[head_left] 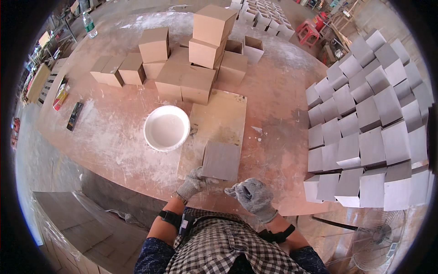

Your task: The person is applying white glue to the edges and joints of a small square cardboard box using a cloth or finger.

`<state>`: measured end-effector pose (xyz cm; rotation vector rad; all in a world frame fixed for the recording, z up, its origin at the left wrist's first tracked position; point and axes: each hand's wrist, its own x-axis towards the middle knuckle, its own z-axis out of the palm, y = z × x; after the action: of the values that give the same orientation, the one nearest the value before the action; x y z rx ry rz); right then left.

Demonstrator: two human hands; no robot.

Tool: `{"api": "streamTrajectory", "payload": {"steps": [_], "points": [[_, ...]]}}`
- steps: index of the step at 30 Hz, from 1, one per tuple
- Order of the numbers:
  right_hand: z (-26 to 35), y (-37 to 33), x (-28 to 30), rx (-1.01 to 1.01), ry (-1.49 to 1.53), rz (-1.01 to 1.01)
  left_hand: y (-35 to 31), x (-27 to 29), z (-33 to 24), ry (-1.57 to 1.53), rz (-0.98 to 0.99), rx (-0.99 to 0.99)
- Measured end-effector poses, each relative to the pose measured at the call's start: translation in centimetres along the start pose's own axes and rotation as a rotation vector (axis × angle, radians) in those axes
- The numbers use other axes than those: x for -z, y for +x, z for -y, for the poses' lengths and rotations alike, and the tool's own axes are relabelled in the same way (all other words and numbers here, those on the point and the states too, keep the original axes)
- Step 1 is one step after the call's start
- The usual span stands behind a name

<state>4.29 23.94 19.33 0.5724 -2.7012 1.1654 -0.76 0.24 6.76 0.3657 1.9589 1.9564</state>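
Note:
A grey-coated box (221, 160) rests on the near end of a flat tan board (219, 116), its smooth top face toward me. At its near left corner, my left hand (195, 182), in a grey knit glove, grips the edge with bent fingers. My right hand (253, 197), gloved alike, is held just off the box's near right corner. Its fingers are curled together, and whatever may be inside them is hidden. Beside the board stands a round white tub (167, 128) with pale whitish liquid in it.
Plain brown boxes (185, 82) are stacked at the table's far side. Many grey-white boxes (356, 123) stand in tiers on the right. A dark narrow tool (75, 116) and a water bottle (90, 25) lie left. A fan (378, 235) stands near right; red stools (309, 33) stand beyond.

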Motion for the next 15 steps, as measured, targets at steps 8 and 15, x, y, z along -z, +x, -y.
{"api": "streamTrajectory", "payload": {"steps": [8, 15], "points": [[-2.0, 4.0, 1.9, -0.243, 0.588, -0.148, -1.0, -2.5, 0.2, -0.321, -0.047, 0.090], [-0.1, 11.8, -1.0, -0.005, -0.350, 0.088, -0.4, -3.7, 3.1, -0.672, -0.198, 0.190]]}}
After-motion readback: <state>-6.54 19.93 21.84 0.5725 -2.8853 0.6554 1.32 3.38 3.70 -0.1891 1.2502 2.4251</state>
